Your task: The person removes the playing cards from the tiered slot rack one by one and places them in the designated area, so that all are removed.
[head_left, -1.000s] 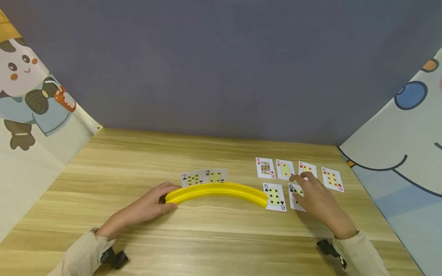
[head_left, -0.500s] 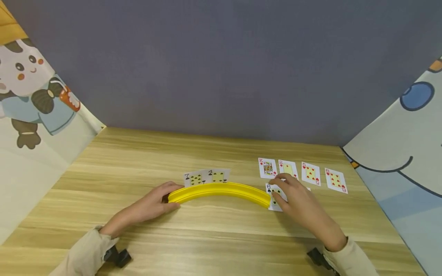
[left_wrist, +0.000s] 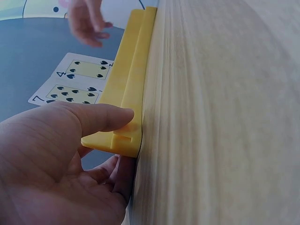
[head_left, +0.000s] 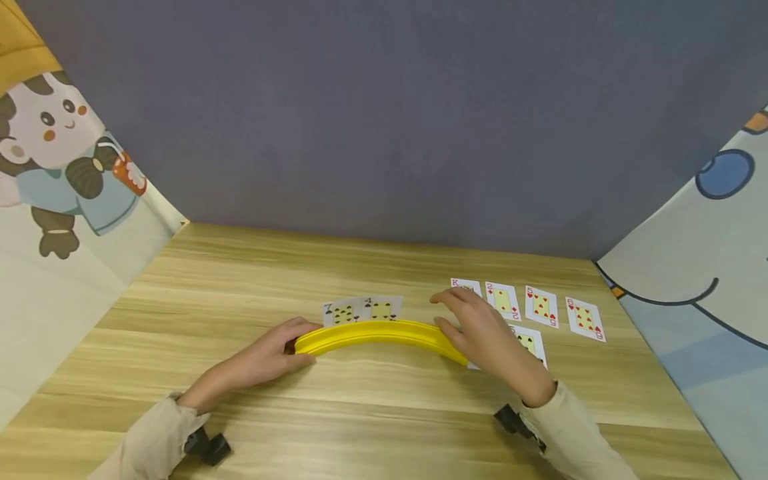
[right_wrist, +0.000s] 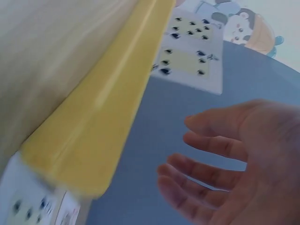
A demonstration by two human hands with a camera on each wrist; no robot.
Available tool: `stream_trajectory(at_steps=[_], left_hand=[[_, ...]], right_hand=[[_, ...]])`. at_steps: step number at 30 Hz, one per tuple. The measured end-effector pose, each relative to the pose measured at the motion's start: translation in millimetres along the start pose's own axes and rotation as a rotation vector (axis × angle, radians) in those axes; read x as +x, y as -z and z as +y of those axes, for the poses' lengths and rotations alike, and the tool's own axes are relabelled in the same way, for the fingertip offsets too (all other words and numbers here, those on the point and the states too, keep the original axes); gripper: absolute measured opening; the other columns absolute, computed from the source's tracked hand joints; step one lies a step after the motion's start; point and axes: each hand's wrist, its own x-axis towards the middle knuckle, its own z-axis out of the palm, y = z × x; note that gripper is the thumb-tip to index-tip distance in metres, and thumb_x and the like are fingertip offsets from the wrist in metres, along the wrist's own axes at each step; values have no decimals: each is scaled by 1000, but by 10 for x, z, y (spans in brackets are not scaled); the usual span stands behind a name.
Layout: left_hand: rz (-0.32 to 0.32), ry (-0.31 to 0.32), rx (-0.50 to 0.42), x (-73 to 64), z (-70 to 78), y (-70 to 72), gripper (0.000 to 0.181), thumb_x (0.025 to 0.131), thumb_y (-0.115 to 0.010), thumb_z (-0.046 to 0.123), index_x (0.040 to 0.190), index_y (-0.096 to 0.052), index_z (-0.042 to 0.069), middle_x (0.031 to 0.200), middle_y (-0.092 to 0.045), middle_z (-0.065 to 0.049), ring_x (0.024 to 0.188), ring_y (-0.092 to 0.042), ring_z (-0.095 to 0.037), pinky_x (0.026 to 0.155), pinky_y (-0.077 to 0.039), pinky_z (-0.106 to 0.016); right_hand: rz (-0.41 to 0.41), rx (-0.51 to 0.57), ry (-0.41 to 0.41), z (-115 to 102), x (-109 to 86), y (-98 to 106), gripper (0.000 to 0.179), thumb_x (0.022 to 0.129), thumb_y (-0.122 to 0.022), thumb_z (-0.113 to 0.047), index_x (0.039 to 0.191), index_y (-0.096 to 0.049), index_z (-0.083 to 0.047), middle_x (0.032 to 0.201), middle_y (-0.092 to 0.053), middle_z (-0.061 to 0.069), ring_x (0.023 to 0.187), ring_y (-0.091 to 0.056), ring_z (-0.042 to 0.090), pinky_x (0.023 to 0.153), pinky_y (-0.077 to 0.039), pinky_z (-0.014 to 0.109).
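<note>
A curved yellow card holder (head_left: 378,331) stands on the table. My left hand (head_left: 258,363) grips its left end, with the thumb (left_wrist: 110,117) on the front face and the fingers behind. Upright in the holder are a seven of spades (head_left: 342,314) and a four of spades (head_left: 382,310), side by side. My right hand (head_left: 489,337) hovers over the holder's right end, fingers apart and loosely bent, with nothing between them. A six of spades lies mostly hidden beneath it; a five of spades (head_left: 529,341) shows partly to its right.
Behind the right hand lies a row of red cards: a partly covered king of diamonds (head_left: 459,284), a two of diamonds (head_left: 503,302), a five of hearts (head_left: 542,307) and another heart card (head_left: 586,319). A grey partition (head_left: 384,133) bounds the table's back.
My right hand has moved left, from over the five of spades, past the six, to above the holder's right end. The left hand keeps its grip; the view has shifted slightly.
</note>
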Motion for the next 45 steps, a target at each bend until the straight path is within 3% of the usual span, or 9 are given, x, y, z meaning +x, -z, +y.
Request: stream_trajectory(at_steps=[8, 14, 20, 25, 36, 41, 45], left_hand=[[-1, -4, -10, 13, -13, -31, 49, 94, -70, 20, 140, -55, 10, 122, -58, -3, 97, -53, -18, 82, -45, -29], [4, 31, -19, 19, -15, -19, 50, 95, -69, 20, 141, -54, 12, 123, -57, -2, 99, -53, -18, 84, -45, -29], [7, 29, -24, 0, 0, -3, 50, 94, -69, 20, 141, -53, 10, 123, -57, -3, 99, -53, -19, 84, -45, -29], [8, 26, -21, -1, 14, -2, 50, 94, -69, 19, 141, -54, 10, 122, -57, -3, 98, -53, -19, 84, -45, -29], [-7, 28, -24, 2, 14, 2, 50, 95, -69, 18, 141, -52, 7, 123, -57, -5, 97, -52, -19, 82, -46, -27], [-8, 28, -24, 4, 8, 2, 51, 95, -69, 18, 142, -52, 8, 123, -56, -5, 97, -52, -20, 81, -45, -27], [-2, 19, -10, 2, 2, 0, 51, 95, -69, 19, 141, -53, 8, 123, -57, -4, 97, -52, -19, 81, -45, -28]], right_hand=[[11, 171, 31, -208, 275, -99, 28, 98, -65, -21, 125, -66, -12, 121, -67, 3, 103, -64, 21, 82, -54, 40], [39, 276, 73, -229, 345, -249, 20, 99, -63, -15, 118, -69, -10, 108, -70, 0, 92, -64, 13, 77, -56, 38], [93, 277, 126, -263, 382, -360, 10, 98, -64, -10, 102, -72, -7, 92, -70, -2, 81, -63, 9, 70, -55, 28], [126, 257, 122, -264, 378, -384, 8, 97, -65, -10, 99, -73, -7, 90, -70, -2, 78, -63, 7, 68, -54, 24], [166, 278, 115, -228, 360, -308, 9, 98, -64, -12, 99, -72, -8, 88, -69, -2, 78, -62, 8, 65, -55, 31], [166, 310, 91, -229, 366, -274, 8, 100, -61, -14, 101, -67, -9, 87, -68, -2, 77, -61, 8, 65, -52, 27], [191, 348, 80, -227, 358, -252, 20, 99, -62, -9, 119, -59, -5, 82, -65, -2, 69, -56, 6, 61, -49, 25]])
